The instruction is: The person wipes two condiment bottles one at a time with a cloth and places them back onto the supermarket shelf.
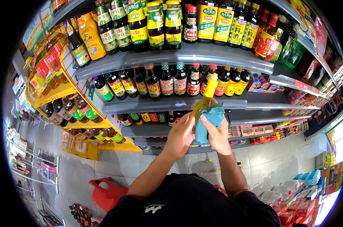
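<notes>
Before my chest, a clear bottle of yellowish liquid point(199, 109) with a yellow cap and neck wrap point(211, 86) is tilted, its top leaning right and towards the shelves. My left hand point(179, 134) grips its left side. In my right hand point(218, 133) is a folded blue-green cloth point(203, 129), pressed against the bottle's right side under the thumb. Cloth and fingers hide the bottle's lower part and most of any label. Just behind it, a row of dark sauce bottles point(167, 82) stands on the middle shelf point(171, 106).
The upper shelf edge point(171, 59) carries sauce bottles and cooking wine point(223, 22). Oil bottles fill a yellow rack point(51, 95) at left. A red plastic stool point(107, 193) and several small bottles point(80, 214) stand on the floor. Large clear jugs point(279, 193) and cartons are at lower right.
</notes>
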